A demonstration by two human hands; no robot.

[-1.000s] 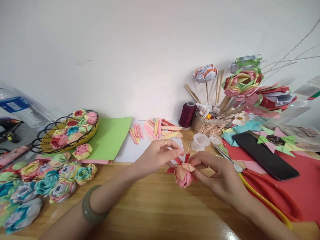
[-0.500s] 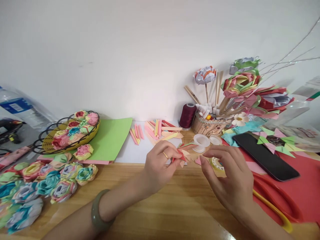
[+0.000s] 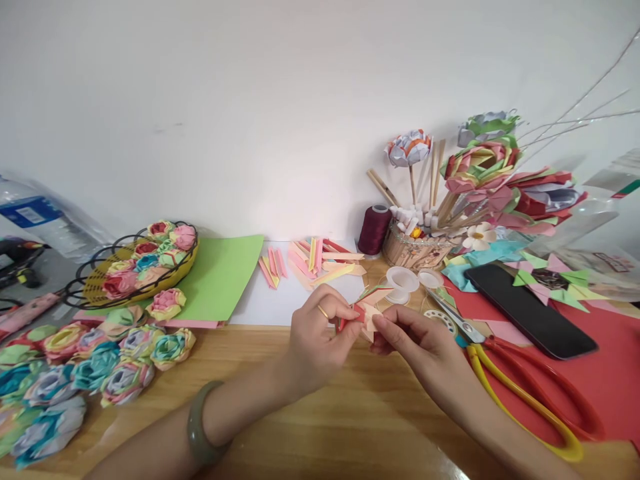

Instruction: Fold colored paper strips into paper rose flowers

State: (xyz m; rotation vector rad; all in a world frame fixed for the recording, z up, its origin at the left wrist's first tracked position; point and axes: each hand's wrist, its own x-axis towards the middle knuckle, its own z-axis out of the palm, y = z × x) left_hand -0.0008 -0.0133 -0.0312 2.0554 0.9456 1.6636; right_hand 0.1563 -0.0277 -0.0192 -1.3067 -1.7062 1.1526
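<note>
Between my two hands is a small bundle of folded paper pieces point(image 3: 369, 312), in red, peach and a bit of green. My left hand point(image 3: 323, 337) pinches its red side between thumb and fingers. From the other side my right hand point(image 3: 417, 340) grips the peach part with thumb and forefinger. Part of the bundle is hidden by my fingers. Just beyond my hands lie folded paper strips point(image 3: 327, 260) in pink, yellow and red on a white sheet point(image 3: 250, 300). To the right rest scissors point(image 3: 525, 393) with red and yellow handles.
At left are a yellow basket point(image 3: 93, 287) of paper roses and several more paper roses point(image 3: 100, 363). Along the back stand a thread spool point(image 3: 375, 230) and a pot point(image 3: 420, 247) with sticks and paper flowers. A black phone point(image 3: 530, 310) lies on red paper point(image 3: 615, 353).
My right hand has moved left and closed on the peach part of the paper bundle. The scissors' blades and a white spool now show where that hand was.
</note>
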